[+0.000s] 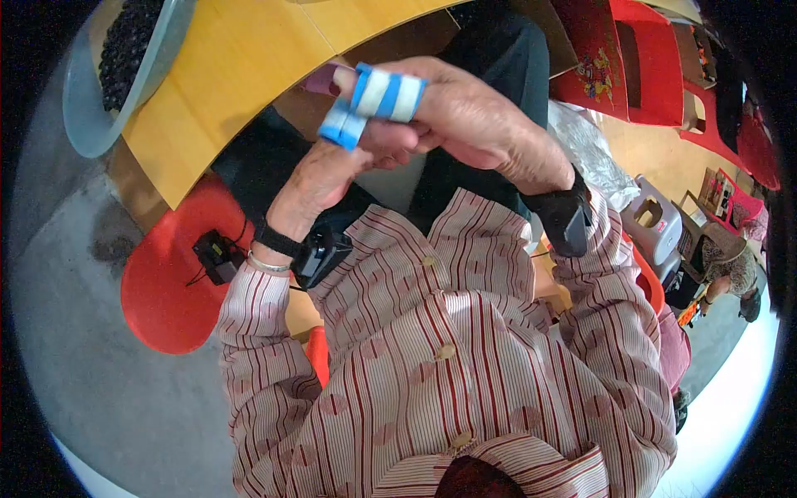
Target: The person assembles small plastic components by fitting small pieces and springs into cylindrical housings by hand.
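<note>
The person's two hands meet just off the table's [241, 75] near edge, above the lap. The right hand [452, 100] is bent over from the table's right side, fingers curled in towards the left hand [340, 166], which comes up from below the table's edge with its fingers bent too. A large strip [386, 94], blue and white, lies across the right hand's fingers, near the table's edge; a small strip [340, 124] in the same colours sits just below, farther from the table, by the left hand's fingers. Whether either hand grips a strip or has it wrapped on the fingers cannot be told. A purple piece [324, 79] shows at the table's edge, beside the large strip.

At the table's left end is a bowl [87, 124] of black bits [124, 58]. Below the table's near left corner stands a red stool [154, 295], bearing a black device [217, 257]. Well to the table's right are a red chair [652, 70], a clear bag [581, 149] and a grey stool [652, 224].
</note>
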The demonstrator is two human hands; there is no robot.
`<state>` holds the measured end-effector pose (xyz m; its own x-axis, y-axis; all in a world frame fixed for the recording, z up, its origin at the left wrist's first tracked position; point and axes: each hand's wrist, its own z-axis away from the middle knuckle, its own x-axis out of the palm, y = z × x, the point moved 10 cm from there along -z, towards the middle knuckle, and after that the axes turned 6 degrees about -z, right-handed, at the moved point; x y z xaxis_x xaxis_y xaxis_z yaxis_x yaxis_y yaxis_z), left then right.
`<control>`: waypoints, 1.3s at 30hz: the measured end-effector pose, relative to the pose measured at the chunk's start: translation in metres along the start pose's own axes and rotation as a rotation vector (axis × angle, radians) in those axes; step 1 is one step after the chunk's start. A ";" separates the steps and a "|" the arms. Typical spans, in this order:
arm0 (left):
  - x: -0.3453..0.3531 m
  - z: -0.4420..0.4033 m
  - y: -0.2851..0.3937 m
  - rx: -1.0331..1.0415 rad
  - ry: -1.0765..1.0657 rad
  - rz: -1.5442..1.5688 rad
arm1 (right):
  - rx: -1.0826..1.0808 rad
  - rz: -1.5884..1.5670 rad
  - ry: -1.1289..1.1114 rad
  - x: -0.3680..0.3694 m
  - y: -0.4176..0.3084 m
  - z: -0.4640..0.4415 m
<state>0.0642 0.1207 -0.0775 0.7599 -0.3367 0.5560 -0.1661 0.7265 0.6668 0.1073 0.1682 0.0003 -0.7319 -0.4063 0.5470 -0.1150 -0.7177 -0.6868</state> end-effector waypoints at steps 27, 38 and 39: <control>-0.072 0.103 0.048 0.474 0.687 -1.804 | -0.677 2.366 -0.024 -0.119 0.095 -0.132; -0.088 0.119 0.016 0.260 0.662 -1.726 | -0.264 2.083 0.063 -0.207 0.099 -0.180; -0.088 0.120 0.012 0.244 0.621 -1.755 | -0.244 2.054 0.084 -0.214 0.098 -0.183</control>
<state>-0.0800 0.0868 -0.0587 0.2238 -0.2287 -0.9474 0.9213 -0.2675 0.2823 0.1296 0.2881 -0.2712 0.0960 -0.3164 -0.9437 0.6679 0.7234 -0.1746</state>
